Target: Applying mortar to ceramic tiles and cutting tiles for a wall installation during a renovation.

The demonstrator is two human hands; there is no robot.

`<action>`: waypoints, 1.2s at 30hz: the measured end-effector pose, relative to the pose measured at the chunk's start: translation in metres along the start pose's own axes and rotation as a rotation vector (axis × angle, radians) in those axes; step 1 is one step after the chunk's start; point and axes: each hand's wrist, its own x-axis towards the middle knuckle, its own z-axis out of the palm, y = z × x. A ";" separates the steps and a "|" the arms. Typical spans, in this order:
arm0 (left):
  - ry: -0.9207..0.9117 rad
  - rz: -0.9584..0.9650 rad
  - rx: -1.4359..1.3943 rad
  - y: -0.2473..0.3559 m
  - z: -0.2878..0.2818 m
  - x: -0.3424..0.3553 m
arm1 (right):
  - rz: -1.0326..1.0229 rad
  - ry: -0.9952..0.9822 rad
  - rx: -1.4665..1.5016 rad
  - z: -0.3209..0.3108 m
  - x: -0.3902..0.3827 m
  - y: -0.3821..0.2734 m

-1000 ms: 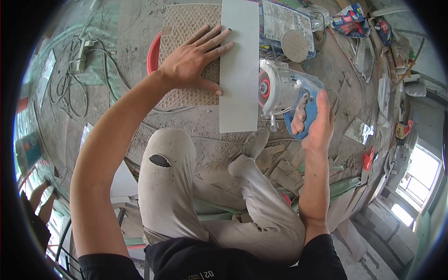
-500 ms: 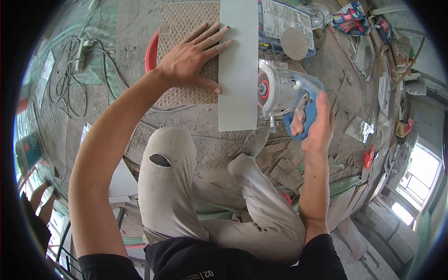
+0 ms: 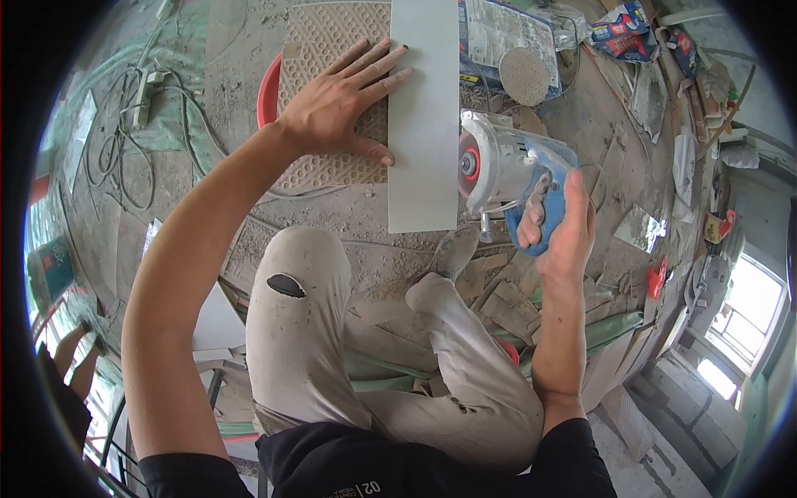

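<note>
My left hand (image 3: pixel 336 112) lies open with its fingers spread on a beige tile (image 3: pixel 328 21) with a raised ring pattern. Its fingertips reach the left edge of a long pale strip (image 3: pixel 423 124), which overlaps that tile. At the strip's right edge, my right hand (image 3: pixel 560 224) is wrapped round the blue grip of a handheld tile saw (image 3: pixel 498 166). The saw has a silver body and a red-centred disc facing the strip. Whether the blade touches the strip cannot be made out. Part of a red round thing (image 3: pixel 269 91) shows beneath the tile.
A round tile piece (image 3: pixel 525 77) rests by a blue-and-white bag (image 3: pixel 506 33) beyond the saw. Cables (image 3: pixel 124 141) coil at the far left. Between and around my legs lie rubble and broken tile pieces (image 3: pixel 515 307). A person's limbs (image 3: pixel 75 357) show at the left edge.
The tile saw and my right hand have shifted slightly nearer to me along the strip's right edge. My left hand stays in place.
</note>
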 end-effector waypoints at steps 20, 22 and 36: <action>0.006 0.000 0.010 0.002 -0.001 0.001 | -0.006 -0.015 -0.009 -0.003 -0.005 0.004; 0.006 0.003 0.016 0.002 -0.001 0.001 | -0.006 -0.026 -0.017 -0.004 -0.005 0.004; 0.016 0.010 0.007 0.001 -0.001 0.000 | 0.004 0.002 -0.023 -0.003 -0.014 0.004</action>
